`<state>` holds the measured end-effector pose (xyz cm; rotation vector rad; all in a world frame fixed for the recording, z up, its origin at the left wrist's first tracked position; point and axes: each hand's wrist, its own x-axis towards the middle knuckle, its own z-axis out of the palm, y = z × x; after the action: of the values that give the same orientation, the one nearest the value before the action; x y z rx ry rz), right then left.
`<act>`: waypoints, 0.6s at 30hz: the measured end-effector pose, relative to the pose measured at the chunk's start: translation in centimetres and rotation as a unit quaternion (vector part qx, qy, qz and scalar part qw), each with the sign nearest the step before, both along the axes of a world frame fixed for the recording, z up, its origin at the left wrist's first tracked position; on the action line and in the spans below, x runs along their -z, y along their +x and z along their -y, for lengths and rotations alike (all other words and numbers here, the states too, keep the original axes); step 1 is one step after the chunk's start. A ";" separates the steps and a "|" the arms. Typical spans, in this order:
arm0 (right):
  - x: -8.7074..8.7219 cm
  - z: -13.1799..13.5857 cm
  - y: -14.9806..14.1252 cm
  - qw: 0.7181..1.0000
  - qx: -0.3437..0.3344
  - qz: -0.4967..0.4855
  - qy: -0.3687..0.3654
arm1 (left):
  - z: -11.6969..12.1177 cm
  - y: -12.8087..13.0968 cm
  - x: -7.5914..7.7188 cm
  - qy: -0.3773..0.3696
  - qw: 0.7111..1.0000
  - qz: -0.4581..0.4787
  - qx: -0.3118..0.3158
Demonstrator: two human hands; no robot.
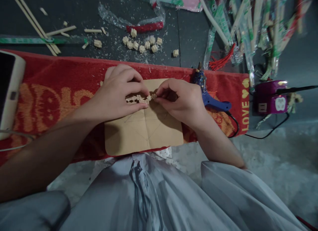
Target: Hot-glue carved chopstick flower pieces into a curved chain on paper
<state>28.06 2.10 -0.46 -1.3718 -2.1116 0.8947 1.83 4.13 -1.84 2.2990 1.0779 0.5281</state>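
Observation:
A chain of small, pale, flower-shaped pieces [137, 98] lies over a tan card [146, 133] marked with faint pencil lines and a centre crease. My left hand [121, 92] comes in from the left, its thumb below the chain and its fingers above, gripping the middle. At the chain's right end my right hand [182, 97] pinches a piece between thumb and fingertips. The exact contact is partly hidden by the fingers. A blue glue gun [215, 102] rests just right of my right hand, nozzle pointing away.
Loose pale pieces [141, 48] and crumbs lie beyond the red towel [62, 70]. Thin sticks [32, 21] are at the far left, wrapped sticks [244, 22] at the far right. A purple power block [272, 97] sits right; a white-edged device [16, 82] sits left.

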 end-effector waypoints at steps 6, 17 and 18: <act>0.3 0.0 0.1 1.000 -0.002 0.001 0.020 | 0.0 0.0 -0.1 0.003 1.000 0.003 0.004; 0.2 0.0 0.2 1.000 -0.010 0.010 0.022 | 0.1 0.0 -0.1 0.006 1.000 0.004 0.002; 0.1 -0.1 0.1 1.000 -0.010 0.011 0.022 | 0.1 0.0 -0.1 0.005 1.000 0.002 0.003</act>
<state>28.18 2.16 -0.60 -1.3461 -2.1533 0.8396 1.86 4.02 -1.73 2.3075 1.0693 0.5364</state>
